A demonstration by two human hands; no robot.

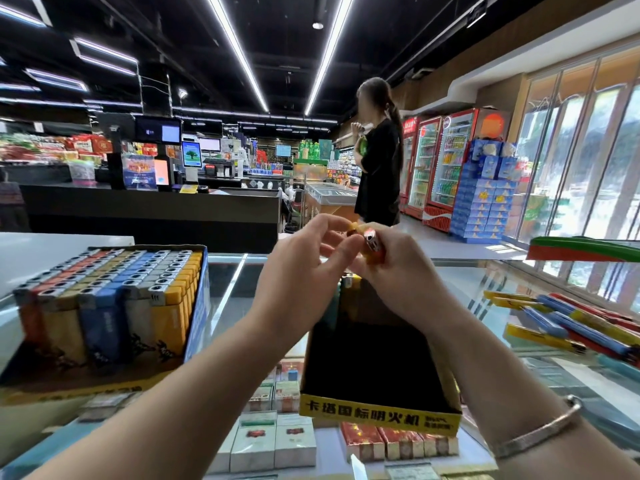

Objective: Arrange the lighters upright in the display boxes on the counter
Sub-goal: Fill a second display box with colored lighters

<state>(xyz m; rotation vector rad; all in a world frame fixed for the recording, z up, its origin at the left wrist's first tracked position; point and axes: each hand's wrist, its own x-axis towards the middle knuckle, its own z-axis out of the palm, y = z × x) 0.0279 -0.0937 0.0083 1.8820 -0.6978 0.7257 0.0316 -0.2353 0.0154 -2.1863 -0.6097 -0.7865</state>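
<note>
Orange plastic: lighter [373,247] w/ shiny metal cap, held mid-frame above the yellow-and-black display box [381,412]; a 2nd yellow bit at approx the left fingertips, too blurred to tell if it's another lighter.
Right hand [401,271]: grip closed round the orange lighter's body, fingers curled, cap end poking up-left.
Left hand [304,275]: thumb + forefinger pinched together at the lighter's top; exactly what they pinch, can't tell.
Yellow box: lower centre of frame, on the glass surface [228,282]; mostly dark + unfilled inside, a few lighters [351,289] upright at its far end, partly hidden behind the hands.
Blue box [199,306]: left of frame, packed w/ upright lighters in rows (orange, tan, blue, grey, yellow).
Handling, my guess: light, stiff, smooth plastic shell so a bit slippery; not fragile but valve/wheel end best left alone.
Where to hold: mid-body, flat sides between thumb + fingers, cap up, base down.
Next move needs: lower base-first against the standing ones so it doesn't topple in the open space.
Risk: loose row leans/falls domino-style; light box may slide on glass.
Other: long lighters [568,327] piled right of frame; cigarette packs [273,441] under the glass; a person [379,157] stands upper centre-right.
</note>
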